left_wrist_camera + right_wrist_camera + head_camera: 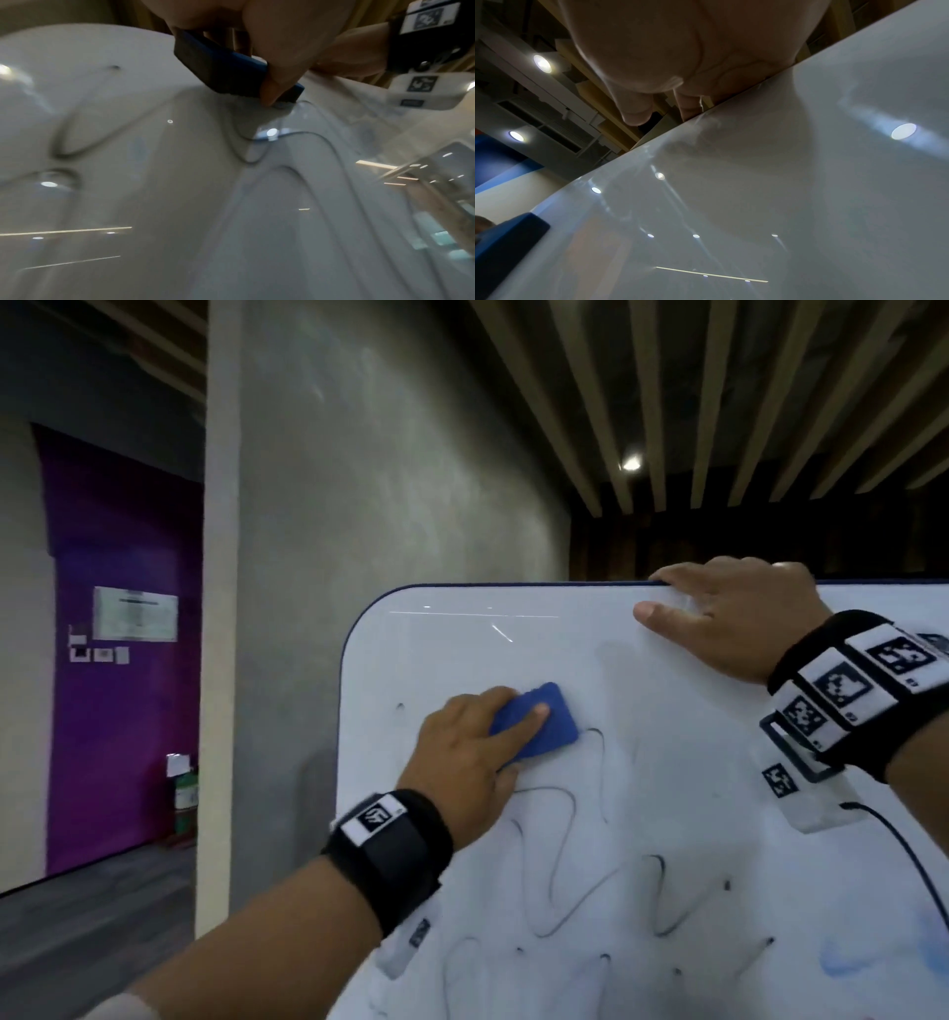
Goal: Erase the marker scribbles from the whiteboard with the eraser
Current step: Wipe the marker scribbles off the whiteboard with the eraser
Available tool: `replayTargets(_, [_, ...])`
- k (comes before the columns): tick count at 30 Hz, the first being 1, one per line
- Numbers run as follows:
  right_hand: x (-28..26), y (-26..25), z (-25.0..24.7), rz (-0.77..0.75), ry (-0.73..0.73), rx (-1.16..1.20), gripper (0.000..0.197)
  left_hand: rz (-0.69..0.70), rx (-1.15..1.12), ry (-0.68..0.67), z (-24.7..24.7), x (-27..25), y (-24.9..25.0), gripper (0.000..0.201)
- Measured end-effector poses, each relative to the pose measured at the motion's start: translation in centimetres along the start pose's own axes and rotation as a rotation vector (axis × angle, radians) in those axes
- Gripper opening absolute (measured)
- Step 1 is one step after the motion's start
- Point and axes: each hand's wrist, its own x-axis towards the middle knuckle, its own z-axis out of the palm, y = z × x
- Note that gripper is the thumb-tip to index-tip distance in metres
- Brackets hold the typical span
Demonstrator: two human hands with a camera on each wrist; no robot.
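A white whiteboard (667,788) with a dark blue rim fills the lower right of the head view. Black wavy marker scribbles (565,880) cover its middle and lower part; the top strip is blank. My left hand (472,752) grips a blue eraser (542,726) and presses it flat on the board near the upper left, at the top of the scribbles. In the left wrist view the thumb pinches the eraser (226,67) above a scribble line (246,146). My right hand (729,613) holds the board's top edge, fingers curled over it, thumb on the front.
A grey concrete pillar (359,505) stands behind the board's left edge. A purple wall (118,634) with posted papers is far left, with a green object on the floor. A faint blue smear (862,963) marks the board's lower right. A black cable (904,855) hangs from my right wristband.
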Motion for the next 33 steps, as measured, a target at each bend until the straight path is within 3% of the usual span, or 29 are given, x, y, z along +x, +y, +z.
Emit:
replayTargets(4, [0.0,0.0,0.0,0.008,0.011,0.047,0.086,-0.047,0.014,-0.053,-1.0,-1.6,-1.8,0.064])
replayTargets(8, [0.3,-0.5,0.4,0.038,0.027,0.077,0.091,-0.307,0.109,-0.016,-3.9,-8.1,-8.7,0.062])
replayTargets(11, [0.6,-0.7,0.7,0.062,0.052,0.065,0.091,-0.483,0.102,0.042,-3.9,-9.5,-10.3,0.062])
replayTargets(15, [1.3,0.0,1.8,0.050,0.113,0.101,0.086,-0.293,0.005,0.008,-1.8,-7.8,-5.2,0.059])
replayTargets(17, [1.4,0.5,2.4,0.032,0.115,0.138,0.084,-0.255,-0.003,-0.030,-1.6,-7.8,-5.1,0.060])
replayTargets(21, [1.6,0.4,2.1,0.018,0.100,0.106,0.084,-0.530,-0.014,0.032,-3.4,-10.2,-9.8,0.065])
replayTargets(23, [1.3,0.0,1.7,0.026,0.092,0.040,0.083,-0.591,-0.004,0.047,-3.5,-10.9,-10.5,0.068])
replayTargets(25, [1.0,-0.3,1.4,0.036,0.085,-0.008,0.081,-0.475,-0.013,0.048,-2.5,-9.6,-8.4,0.069])
replayTargets(29, [0.6,-0.4,1.2,0.038,0.093,0.000,0.086,-0.087,-0.095,-0.011,0.8,-5.7,-1.3,0.066])
replayTargets(33, [0.4,-0.1,0.8,0.011,0.067,0.028,0.086,-0.067,-0.083,-0.006,0.3,-5.4,-2.2,0.063])
